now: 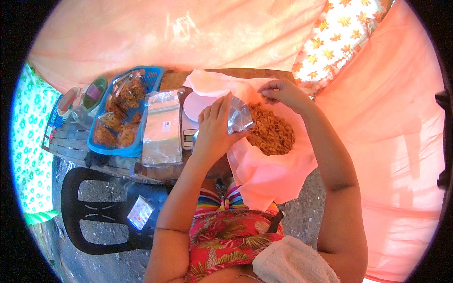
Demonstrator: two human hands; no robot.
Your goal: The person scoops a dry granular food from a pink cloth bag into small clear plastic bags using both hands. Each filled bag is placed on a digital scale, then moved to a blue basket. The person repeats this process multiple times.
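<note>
My left hand (216, 123) is closed on a clear plastic bag (240, 116), its mouth turned toward a heap of brown fried chips (272, 131). Pale pink paper (262, 172) lines the container under the heap and hangs over the table's near edge. Above the far side of the heap, my right hand (282, 92) has its fingers pinched together; whatever they hold is too small to make out. Partly behind my left hand stands a kitchen scale (188, 138) with a round white plate (195, 107).
Left of the scale lies a stack of clear plastic bags (162, 129). Beyond it, a blue basket (154, 75) holds several filled bags of chips (113, 127). Bowls (94, 92) stand at the far left. A black plastic chair (71, 207) carries a small packet (140, 212).
</note>
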